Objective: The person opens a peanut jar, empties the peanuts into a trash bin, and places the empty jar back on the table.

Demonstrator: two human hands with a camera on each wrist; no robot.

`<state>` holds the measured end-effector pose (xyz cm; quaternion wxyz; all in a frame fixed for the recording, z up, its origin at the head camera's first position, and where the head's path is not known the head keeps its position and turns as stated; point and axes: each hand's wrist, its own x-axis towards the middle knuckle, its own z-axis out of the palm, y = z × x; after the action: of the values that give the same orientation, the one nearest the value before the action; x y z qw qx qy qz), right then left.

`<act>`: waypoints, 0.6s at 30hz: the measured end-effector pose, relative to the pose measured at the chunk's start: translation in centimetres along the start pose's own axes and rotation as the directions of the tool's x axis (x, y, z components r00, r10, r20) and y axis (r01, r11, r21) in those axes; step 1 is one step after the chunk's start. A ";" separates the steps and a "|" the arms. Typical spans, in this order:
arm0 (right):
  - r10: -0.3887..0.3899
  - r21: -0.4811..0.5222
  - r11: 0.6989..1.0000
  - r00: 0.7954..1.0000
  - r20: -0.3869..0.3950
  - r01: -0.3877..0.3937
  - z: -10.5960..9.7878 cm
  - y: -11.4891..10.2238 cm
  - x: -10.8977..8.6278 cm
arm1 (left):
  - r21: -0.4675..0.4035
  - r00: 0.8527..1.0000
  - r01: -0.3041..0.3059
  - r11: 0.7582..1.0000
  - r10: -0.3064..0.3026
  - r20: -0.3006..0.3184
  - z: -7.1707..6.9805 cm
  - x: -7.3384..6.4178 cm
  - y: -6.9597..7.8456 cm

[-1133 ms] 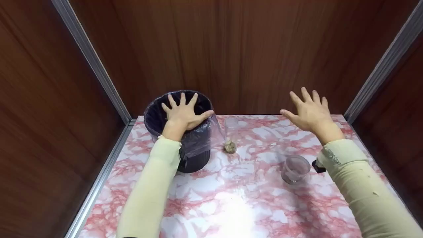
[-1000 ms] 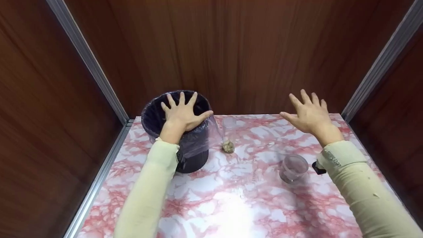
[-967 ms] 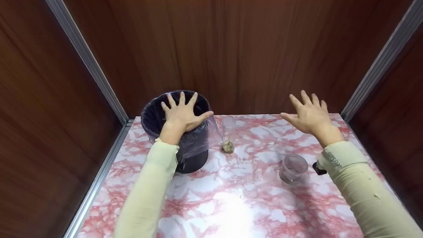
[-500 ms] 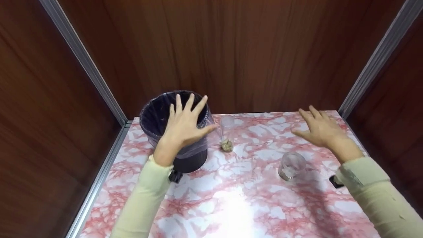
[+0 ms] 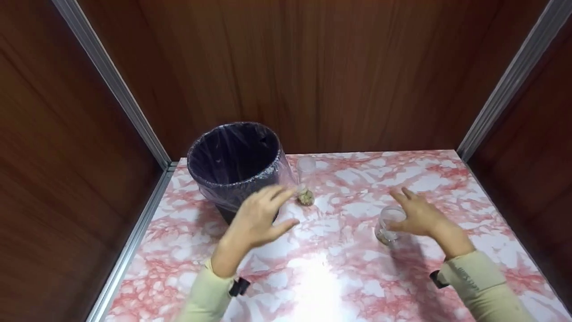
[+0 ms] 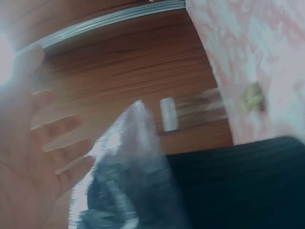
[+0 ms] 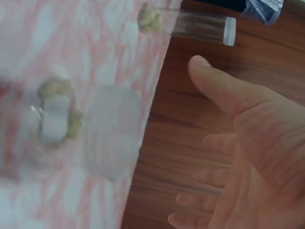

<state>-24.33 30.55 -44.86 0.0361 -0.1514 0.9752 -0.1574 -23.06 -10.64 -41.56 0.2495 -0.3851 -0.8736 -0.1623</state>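
Note:
My left hand [image 5: 255, 220] hovers before the lower front of a black bin [image 5: 225, 215], its fingers loosely extended and holding nothing. A thin, see-through purple bag [image 5: 232, 194] lines the bin and folds over its rim. Right of the bin stands a tall clear jar [image 5: 306, 179] with a pale lid [image 6: 168, 114] and beige pieces [image 5: 305, 197] at its bottom. My right hand [image 5: 420, 217] is beside a short clear plastic container [image 5: 387, 230], its thumb overlapping it in the head view. A gap shows between them in the right wrist view. That container holds beige pieces [image 7: 56, 87] and something white [image 7: 55, 119].
The tabletop [image 5: 357, 277] has a red-and-white marbled pattern. Brown wood-grain panels [image 5: 348, 76] with metal corner rails [image 5: 129, 98] enclose it at the back and both sides. Each sleeve carries a small black wrist device [image 5: 239, 286].
Both hands have come down and nearer to me. The left has left the bin's mouth, which now shows fully; the right has moved in to the short container. Bin and jars stay put.

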 end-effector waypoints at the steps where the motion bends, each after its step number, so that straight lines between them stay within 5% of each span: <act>1: -0.001 0.007 1.000 1.000 -0.002 0.001 0.6 0.1 -0.1 | -0.009 1.000 0.023 1.000 -0.023 0.022 0.7 -0.6 0.3; 5: 0.017 0.018 1.000 1.000 0.013 -0.017 2.5 0.3 -0.2 | -0.088 0.987 0.122 0.989 -0.112 0.114 3.8 -2.9 1.1; 9: 0.055 0.016 0.998 0.998 0.017 -0.056 3.4 0.5 0.1 | -0.221 0.968 0.224 0.949 -0.190 0.165 6.8 -4.6 1.3; 18: 0.095 0.024 0.995 0.995 -0.040 -0.094 5.6 2.1 0.2 | -0.431 0.878 0.469 0.770 -0.358 0.316 11.7 -7.7 2.5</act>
<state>-24.49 30.70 -50.88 0.0252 -0.1013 0.9800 -0.1693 -20.32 -7.97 -55.25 0.0038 -0.2480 -0.8871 -0.3893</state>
